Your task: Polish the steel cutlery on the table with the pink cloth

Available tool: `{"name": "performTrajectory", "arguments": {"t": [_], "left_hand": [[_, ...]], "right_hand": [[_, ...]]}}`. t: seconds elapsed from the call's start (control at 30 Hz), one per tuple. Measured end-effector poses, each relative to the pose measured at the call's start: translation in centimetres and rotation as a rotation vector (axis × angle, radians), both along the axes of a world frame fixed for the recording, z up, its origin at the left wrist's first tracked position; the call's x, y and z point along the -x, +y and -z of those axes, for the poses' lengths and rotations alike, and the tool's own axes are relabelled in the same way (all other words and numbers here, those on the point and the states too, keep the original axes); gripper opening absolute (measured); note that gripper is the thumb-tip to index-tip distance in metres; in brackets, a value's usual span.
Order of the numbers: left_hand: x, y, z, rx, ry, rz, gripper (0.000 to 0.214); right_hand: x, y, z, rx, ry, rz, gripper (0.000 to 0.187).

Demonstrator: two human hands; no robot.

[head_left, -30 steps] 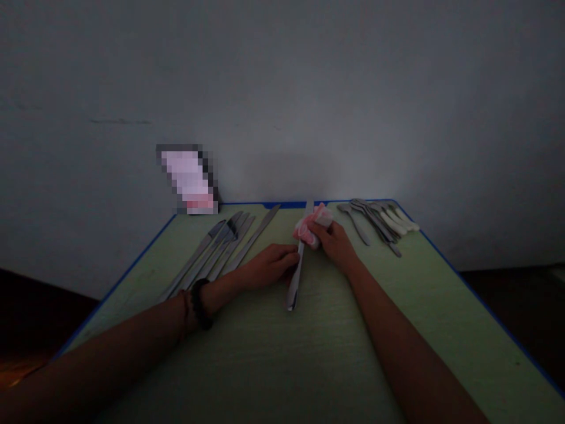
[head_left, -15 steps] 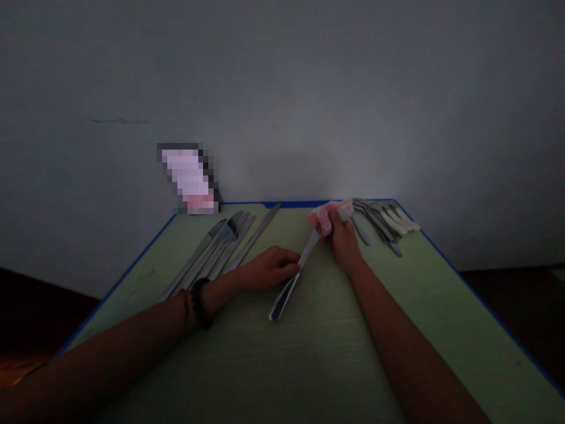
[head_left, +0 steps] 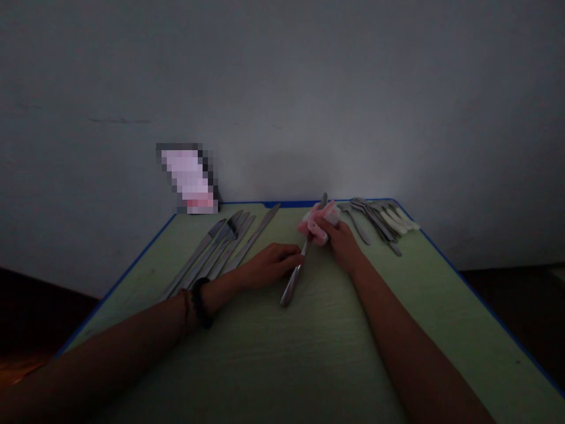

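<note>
My left hand (head_left: pixel 276 264), with a dark bead bracelet at the wrist, grips a metal table knife (head_left: pixel 291 285) between thumb and fingers. The knife slants away from me, handle toward me, and its tip shows past the cloth. A crumpled pink and white cloth (head_left: pixel 314 228) is pinched in my right hand (head_left: pixel 342 240) and pressed around the blade, whose middle it hides. Several table knives (head_left: pixel 216 250) lie side by side left of my left hand. To the right of my right hand rests a piece of cutlery (head_left: pixel 356 227) with a slim metal handle.
More metal cutlery (head_left: pixel 375 221) is bunched at the back right, beside several white-handled pieces (head_left: pixel 399 219). A blurred, bright-faced upright object (head_left: pixel 188 179) leans on the wall (head_left: pixel 282 100) at the back left. The green table (head_left: pixel 282 365) has a blue edge.
My right hand and the cloth have slid slightly left and down the knife, so its tip now shows beyond the cloth. The knife has turned steeper; my left hand has barely moved.
</note>
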State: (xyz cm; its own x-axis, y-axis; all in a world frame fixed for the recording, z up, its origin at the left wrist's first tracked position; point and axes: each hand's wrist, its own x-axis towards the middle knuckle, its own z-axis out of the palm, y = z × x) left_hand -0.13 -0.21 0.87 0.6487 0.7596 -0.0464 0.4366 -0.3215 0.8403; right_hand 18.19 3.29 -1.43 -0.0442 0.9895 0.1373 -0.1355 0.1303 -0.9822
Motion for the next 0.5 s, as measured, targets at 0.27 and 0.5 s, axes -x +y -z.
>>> {"name": "performTrajectory", "arguments": {"t": [0.27,0.5], "left_hand": [[0.0,-0.2,-0.3,0.124,-0.133,0.015,0.038],[-0.1,-0.4,-0.5,-0.061,-0.003,-0.096,0.034]], "right_hand": [[-0.6,1.1,0.2,-0.049,0.325,0.1,0.027],[-0.3,0.1,-0.5,-0.019,0.114,0.027,0.035]]}}
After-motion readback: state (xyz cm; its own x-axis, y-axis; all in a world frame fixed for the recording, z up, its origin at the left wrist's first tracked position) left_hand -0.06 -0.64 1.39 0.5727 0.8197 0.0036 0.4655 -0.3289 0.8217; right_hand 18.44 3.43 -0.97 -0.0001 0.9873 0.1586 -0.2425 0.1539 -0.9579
